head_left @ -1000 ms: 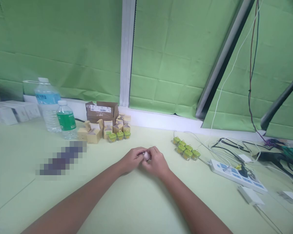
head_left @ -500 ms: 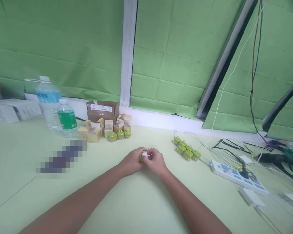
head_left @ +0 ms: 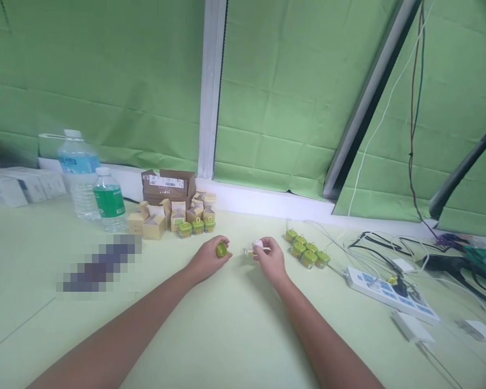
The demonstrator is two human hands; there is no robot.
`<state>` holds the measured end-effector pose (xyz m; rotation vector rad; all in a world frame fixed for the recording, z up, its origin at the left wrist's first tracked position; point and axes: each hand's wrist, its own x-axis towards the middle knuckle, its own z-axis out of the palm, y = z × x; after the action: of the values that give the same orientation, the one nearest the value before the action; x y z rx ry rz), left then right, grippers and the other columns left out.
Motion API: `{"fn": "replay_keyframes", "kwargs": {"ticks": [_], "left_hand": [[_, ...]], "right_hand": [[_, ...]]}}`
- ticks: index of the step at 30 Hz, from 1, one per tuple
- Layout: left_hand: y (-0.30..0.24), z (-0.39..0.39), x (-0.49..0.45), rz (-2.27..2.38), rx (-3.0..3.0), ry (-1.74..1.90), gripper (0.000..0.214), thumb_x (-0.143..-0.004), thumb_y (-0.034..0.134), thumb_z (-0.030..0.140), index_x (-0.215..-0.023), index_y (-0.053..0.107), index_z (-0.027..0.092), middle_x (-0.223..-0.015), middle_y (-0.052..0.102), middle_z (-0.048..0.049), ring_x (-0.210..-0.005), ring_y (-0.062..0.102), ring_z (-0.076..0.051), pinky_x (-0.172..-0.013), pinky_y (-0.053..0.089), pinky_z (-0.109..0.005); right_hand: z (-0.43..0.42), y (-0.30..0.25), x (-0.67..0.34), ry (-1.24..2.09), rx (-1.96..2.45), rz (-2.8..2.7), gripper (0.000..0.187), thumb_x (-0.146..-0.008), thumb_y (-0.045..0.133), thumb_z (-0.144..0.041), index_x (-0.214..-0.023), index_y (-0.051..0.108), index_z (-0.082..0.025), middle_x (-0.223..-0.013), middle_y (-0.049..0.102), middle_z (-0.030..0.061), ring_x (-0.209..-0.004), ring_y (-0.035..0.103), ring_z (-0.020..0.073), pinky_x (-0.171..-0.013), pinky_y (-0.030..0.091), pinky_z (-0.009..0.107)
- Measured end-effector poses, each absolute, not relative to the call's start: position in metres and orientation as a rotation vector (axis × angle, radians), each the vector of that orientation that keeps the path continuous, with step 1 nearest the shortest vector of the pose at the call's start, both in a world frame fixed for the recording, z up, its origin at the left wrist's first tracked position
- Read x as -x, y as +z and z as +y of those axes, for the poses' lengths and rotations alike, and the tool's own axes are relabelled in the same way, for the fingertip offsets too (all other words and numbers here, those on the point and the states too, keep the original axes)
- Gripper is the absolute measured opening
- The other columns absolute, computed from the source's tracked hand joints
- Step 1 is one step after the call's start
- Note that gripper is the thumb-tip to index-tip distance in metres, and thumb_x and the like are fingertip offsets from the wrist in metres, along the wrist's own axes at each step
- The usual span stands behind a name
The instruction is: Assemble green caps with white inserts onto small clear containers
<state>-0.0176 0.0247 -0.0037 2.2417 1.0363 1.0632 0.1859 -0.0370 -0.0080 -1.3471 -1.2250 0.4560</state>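
Note:
My left hand (head_left: pixel 208 258) is closed round a small yellow-green cap (head_left: pixel 221 249), held just above the pale green table (head_left: pixel 227 335). A short way to its right, my right hand (head_left: pixel 268 258) pinches a small white piece with a thin stem (head_left: pixel 256 247) pointing left. The two hands are apart, with bare table between them. A cluster of several small green-capped jars (head_left: pixel 306 250) stands just right of my right hand.
At the back left stand two water bottles (head_left: pixel 93 183), a brown carton (head_left: pixel 169 185), small tan boxes (head_left: pixel 162 219) and three green jars (head_left: pixel 196 226). White boxes (head_left: pixel 20 186) lie far left. A power strip (head_left: pixel 391 294) and tangled cables (head_left: pixel 389 248) fill the right side.
My hands were joined over one small item. They have pulled apart, the green cap going left with the left hand and the white piece going right with the right hand.

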Motion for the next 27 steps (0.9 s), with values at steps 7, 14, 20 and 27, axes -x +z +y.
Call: {"fn": "replay_keyframes", "kwargs": {"ticks": [7,14,20,27], "left_hand": [[-0.005,0.021,0.012,0.895,-2.249,1.120,0.029,-0.078,0.065,0.030,-0.107,0.060,0.023,-0.110,0.065,-0.0044,-0.104,0.061,-0.022,-0.094,0.046,-0.035],[-0.002,0.017,0.014,0.935,-2.183,1.073,0.045,-0.078,0.066,0.035,-0.120,0.055,0.024,-0.115,0.067,-0.0055,-0.106,0.061,-0.024,-0.096,0.047,-0.038],[-0.007,0.019,0.012,0.929,-2.191,1.105,0.037,-0.077,0.063,0.027,-0.114,0.059,0.024,-0.115,0.067,-0.0043,-0.108,0.061,-0.023,-0.097,0.046,-0.036],[-0.006,0.019,0.013,0.930,-2.220,1.086,0.034,-0.078,0.062,0.025,-0.112,0.059,0.024,-0.112,0.067,-0.0031,-0.105,0.061,-0.022,-0.094,0.047,-0.035]], "right_hand": [[-0.045,-0.013,-0.169,0.385,1.375,-1.450,0.026,-0.073,0.062,-0.028,-0.098,0.063,-0.020,-0.097,0.063,0.0058,-0.078,0.062,0.0173,-0.062,0.054,0.028],[-0.049,-0.012,-0.168,0.110,1.395,-1.601,0.031,-0.072,0.060,-0.021,-0.103,0.058,-0.019,-0.096,0.058,0.0056,-0.080,0.058,0.0179,-0.069,0.052,0.031],[-0.048,-0.012,-0.167,0.081,1.396,-1.597,0.033,-0.069,0.058,-0.018,-0.102,0.052,-0.020,-0.097,0.057,0.0040,-0.082,0.056,0.0183,-0.074,0.049,0.033],[-0.051,-0.010,-0.165,0.121,1.398,-1.647,0.031,-0.072,0.058,-0.016,-0.102,0.053,-0.021,-0.098,0.060,0.0040,-0.086,0.057,0.0198,-0.077,0.048,0.034]]}}
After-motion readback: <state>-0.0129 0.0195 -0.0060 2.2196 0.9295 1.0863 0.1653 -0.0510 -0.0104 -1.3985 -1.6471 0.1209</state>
